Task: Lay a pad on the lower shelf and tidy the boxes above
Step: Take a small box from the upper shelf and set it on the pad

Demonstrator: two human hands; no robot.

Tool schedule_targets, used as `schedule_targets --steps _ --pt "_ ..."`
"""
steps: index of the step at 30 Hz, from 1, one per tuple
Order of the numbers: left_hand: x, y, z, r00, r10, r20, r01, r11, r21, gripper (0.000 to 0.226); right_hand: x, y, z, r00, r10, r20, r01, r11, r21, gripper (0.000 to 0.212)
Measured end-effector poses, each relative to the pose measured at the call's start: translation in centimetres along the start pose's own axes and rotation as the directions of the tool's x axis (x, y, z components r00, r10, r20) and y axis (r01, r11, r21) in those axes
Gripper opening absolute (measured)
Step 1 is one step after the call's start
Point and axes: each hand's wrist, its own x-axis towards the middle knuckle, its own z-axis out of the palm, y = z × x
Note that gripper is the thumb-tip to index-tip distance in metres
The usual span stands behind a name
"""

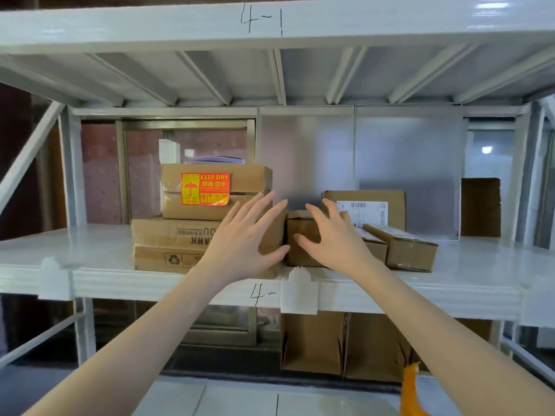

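On the white middle shelf [90, 265] stand several cardboard boxes. A box with an orange KEEP DRY sticker [210, 190] lies on top of a wider flat box [168, 244]. My left hand [243, 238] is spread open in front of that flat box's right end. To the right sits a small box [300, 232], and my right hand [333, 235] reaches over it with fingers spread and slightly bent. Behind it stands a box with a white label [369, 208], and a long narrow box [402, 247] lies angled at the right. No pad is in view.
The lower shelf [240, 397] shows at the bottom, with upright cardboard pieces [339, 343] at its back right and an orange object [411, 391] near my right forearm. A brown board [480, 207] leans at the middle shelf's far right. The upper shelf beam [270, 22] is marked 4-1.
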Motion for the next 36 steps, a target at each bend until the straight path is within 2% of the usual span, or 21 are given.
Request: schedule_targets --steps 12,17,21,24,28,36 --pt "0.9 -1.7 1.8 0.997 0.024 -0.077 -0.024 1.0 -0.001 0.065 3.4 -1.0 1.9 0.994 0.084 -0.068 -0.083 0.996 0.024 0.063" --pt "0.9 -1.7 1.7 0.996 0.029 -0.079 -0.029 1.0 -0.005 0.066 3.4 -1.1 1.8 0.995 0.078 -0.068 -0.079 0.997 -0.003 0.05" --pt "0.8 -1.7 1.5 0.997 0.023 -0.071 -0.024 1.0 -0.009 0.067 3.3 -1.7 1.4 0.988 0.097 -0.12 -0.093 0.995 0.037 0.046" --pt "0.4 -1.3 1.3 0.997 0.033 -0.064 -0.034 0.999 -0.02 0.069 2.9 -1.9 0.5 0.969 0.107 -0.223 -0.091 0.993 0.08 0.042" --pt "-0.1 -0.4 0.8 0.997 0.058 -0.053 -0.06 0.998 -0.035 0.08 1.7 -1.8 -1.1 0.948 0.074 -0.309 -0.044 0.994 0.105 0.04" --pt "0.0 3.0 -2.2 0.995 0.094 -0.029 -0.096 0.995 -0.041 0.119 -3.1 -1.6 -5.8 0.915 -0.045 -0.401 0.074 0.996 0.057 0.039"
